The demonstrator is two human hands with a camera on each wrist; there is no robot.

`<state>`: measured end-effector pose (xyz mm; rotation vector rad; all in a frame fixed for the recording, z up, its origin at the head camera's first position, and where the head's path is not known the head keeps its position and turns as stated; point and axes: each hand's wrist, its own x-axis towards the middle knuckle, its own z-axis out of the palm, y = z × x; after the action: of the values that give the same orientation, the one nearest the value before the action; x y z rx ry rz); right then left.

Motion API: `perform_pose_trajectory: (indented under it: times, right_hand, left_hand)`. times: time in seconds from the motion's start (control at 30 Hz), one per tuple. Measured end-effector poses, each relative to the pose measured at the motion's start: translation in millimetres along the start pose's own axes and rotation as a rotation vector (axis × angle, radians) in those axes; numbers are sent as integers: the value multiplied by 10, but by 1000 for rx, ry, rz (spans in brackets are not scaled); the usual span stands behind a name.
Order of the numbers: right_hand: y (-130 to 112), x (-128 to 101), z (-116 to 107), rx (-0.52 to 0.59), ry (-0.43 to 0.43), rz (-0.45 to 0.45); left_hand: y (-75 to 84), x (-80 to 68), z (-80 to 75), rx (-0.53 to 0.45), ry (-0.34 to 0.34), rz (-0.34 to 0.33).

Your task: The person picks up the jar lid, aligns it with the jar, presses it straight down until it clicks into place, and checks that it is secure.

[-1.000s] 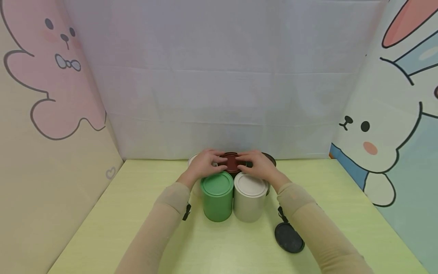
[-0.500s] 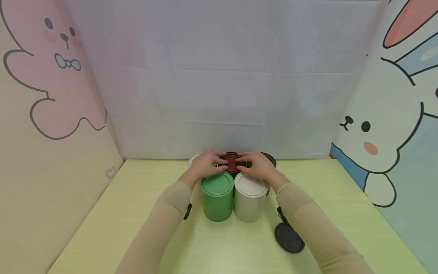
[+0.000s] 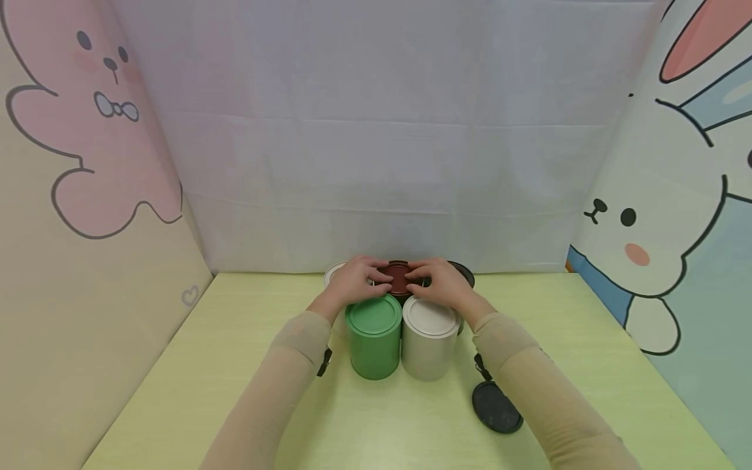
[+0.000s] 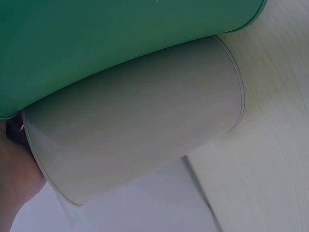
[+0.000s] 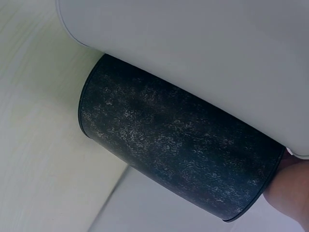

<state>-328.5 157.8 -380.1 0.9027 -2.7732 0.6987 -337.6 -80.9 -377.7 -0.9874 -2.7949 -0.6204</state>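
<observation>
Both of your hands sit on the dark red lid (image 3: 398, 277) at the back middle of a tight cluster of tins on the yellow-green bench (image 3: 176, 391). Your left hand (image 3: 356, 279) comes in from the left with its fingers curled over the lid's left edge, and your right hand (image 3: 439, 281) mirrors it on the right edge, the fingertips of the two nearly meeting over the top of the lid. Whether that lid is seated fully on the tin below it is hidden by your fingers. In front of your hands stand a green tin (image 3: 373, 337) and, touching it on its right, a cream tin (image 3: 429, 338), both upright with their lids on. Behind the green tin, under your left wrist, is another pale tin (image 4: 140, 121), which the left wrist view shows pressed against the green one. Behind the cream tin, under your right wrist, is a dark speckled tin (image 5: 178, 150), close against the cream one in the right wrist view. A loose black lid (image 3: 497, 407) lies flat on the bench near your right forearm, apart from the cluster.
</observation>
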Motion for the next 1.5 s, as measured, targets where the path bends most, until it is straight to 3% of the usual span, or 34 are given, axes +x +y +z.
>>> perform_pose_trajectory:
  times: [0.87, 1.5]
  right_hand:
    - [3, 10, 8, 18, 8, -22]
    - [-11, 16, -11, 5, -2, -29]
  left_hand:
    - [-15, 23, -8, -36, -28, -21]
    - [-18, 28, -24, -43, -37, 18]
